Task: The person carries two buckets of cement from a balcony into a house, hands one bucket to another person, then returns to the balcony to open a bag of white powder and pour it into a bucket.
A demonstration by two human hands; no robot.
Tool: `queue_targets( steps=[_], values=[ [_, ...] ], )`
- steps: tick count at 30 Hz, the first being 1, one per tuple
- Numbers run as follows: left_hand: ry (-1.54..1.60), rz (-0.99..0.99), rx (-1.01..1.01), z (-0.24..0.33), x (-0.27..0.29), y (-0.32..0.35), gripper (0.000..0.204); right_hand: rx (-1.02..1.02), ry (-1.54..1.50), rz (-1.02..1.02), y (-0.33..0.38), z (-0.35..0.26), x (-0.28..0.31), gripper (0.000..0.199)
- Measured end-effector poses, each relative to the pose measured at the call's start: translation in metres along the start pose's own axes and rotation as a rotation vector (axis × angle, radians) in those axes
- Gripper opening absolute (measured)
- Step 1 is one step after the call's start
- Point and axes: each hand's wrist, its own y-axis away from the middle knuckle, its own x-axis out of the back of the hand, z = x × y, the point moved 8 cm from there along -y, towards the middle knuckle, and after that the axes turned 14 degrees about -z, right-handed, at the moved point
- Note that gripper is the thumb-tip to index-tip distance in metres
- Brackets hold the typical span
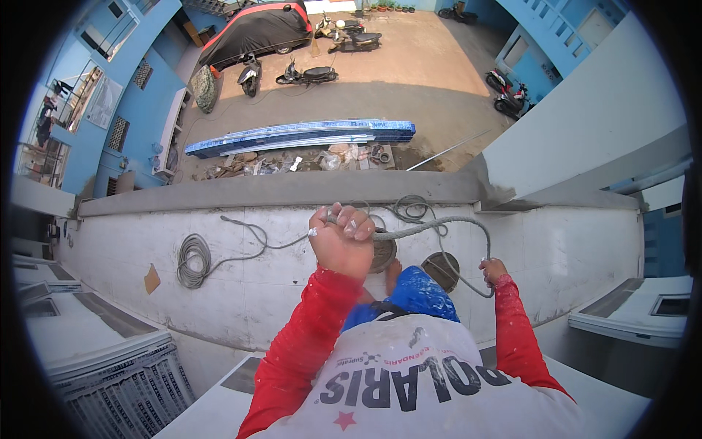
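Largest first: a paved brown courtyard (409, 91) fills the far side, with parked motorbikes (355, 42) and a car under a black-and-red cover (259, 33). Nearer, a long stack of blue-wrapped lengths (300, 136) lies beyond a low grey wall (278, 192). On the near side of that wall, a white tiled floor (248, 289), smudged grey.

A person in a white top with red sleeves (431, 366) is at work on it, holding a thick grey braided rope (446, 220) in front of the body. Step in hand, my read: handling the rope, one length spread between two grips. Next move likely calls for a firm left grip and some give at the right.

Held span's long axis goes left to right, bowing to the far side, then bending sharply nearward at the right hand; below there it seems to loop back left. Free ends: can't tell.

On the floor: a round grey rope coil (191, 276) at left, a dark round bucket (425, 265) near the right hand, a tan cardboard scrap (151, 279) far left.

Left hand (342, 238): raised, clenched around the rope. Right hand (494, 271): lower, fingers curled on the rope, grasping lightly by the look.
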Motion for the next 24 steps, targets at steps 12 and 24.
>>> queue_targets(
  steps=[12,24],
  values=[
    [-0.669,0.287,-0.247,0.054,0.139,0.0,0.014,0.264,0.113,0.052,-0.007,-0.06,0.046,0.019],
    [-1.286,0.401,0.304,0.116,0.234,-0.067,0.054,0.6,0.38,0.07,-0.064,-0.18,0.03,0.027]
  ],
)
